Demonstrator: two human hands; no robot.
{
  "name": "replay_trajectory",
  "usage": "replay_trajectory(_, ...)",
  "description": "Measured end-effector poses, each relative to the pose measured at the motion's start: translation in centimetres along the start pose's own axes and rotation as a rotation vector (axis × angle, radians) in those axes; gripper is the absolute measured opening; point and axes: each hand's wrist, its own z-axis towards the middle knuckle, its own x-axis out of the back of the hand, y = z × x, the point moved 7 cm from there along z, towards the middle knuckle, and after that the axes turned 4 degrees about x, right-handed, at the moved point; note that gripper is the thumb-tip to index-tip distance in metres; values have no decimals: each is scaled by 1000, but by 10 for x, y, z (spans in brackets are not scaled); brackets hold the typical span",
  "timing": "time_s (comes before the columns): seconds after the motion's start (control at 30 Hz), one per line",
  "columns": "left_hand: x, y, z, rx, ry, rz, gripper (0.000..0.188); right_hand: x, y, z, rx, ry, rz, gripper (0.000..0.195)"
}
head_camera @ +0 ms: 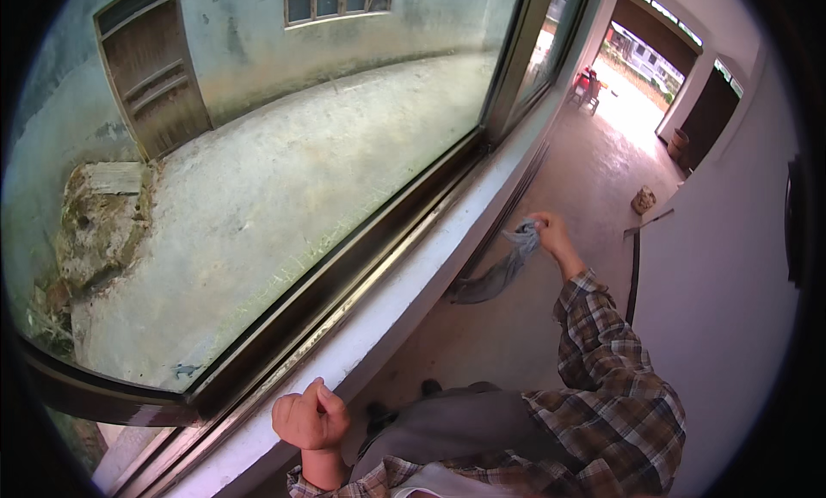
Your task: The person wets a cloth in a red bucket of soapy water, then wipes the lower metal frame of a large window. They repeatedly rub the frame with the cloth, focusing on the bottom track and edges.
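My right hand [550,232] grips a grey-blue cloth [521,241] by one end, and the rest of it trails down to the left, partly blurred. Cloth and hand are on the room side of the white window sill [413,272]. At the lower middle, my left hand [311,415] is curled into a loose fist at the sill, with nothing seen in it. Whether it rests on the sill I cannot tell. Beyond the sill runs the metal track [335,327] of a sliding window, whose glass pane [310,195] fills the left side.
Through the glass show a concrete yard, a weathered wooden door [155,79] and a barred window [339,0]. Indoors, a block-like lump [643,200] and a long-handled tool [648,223] are by the right wall. Farther off, a red vehicle [586,85] stands near the bright doorway.
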Motion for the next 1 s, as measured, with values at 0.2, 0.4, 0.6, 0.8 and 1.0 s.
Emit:
replay_trajectory(0.2, 4, 17, 6, -16, -2, -202, 12, 3, -23, -33, -408, -86, 700, 27)
replay_trajectory(0.4, -116, 67, -5, -3, -592, -660, 3, 31, -52, -61, -433, 40, 803, 28)
replay_trajectory(0.6, -231, 131, -59, 33, -901, -788, 18, 45, -91, -91, -410, 127, 693, 24)
replay_trajectory(0.8, -266, 182, -63, -198, -784, -393, 35, 22, -108, -105, -392, 231, 878, 25)
replay_trajectory(1.0, -280, 165, -53, -118, -823, -271, 32, 34, -80, -91, -298, 327, 659, 26)
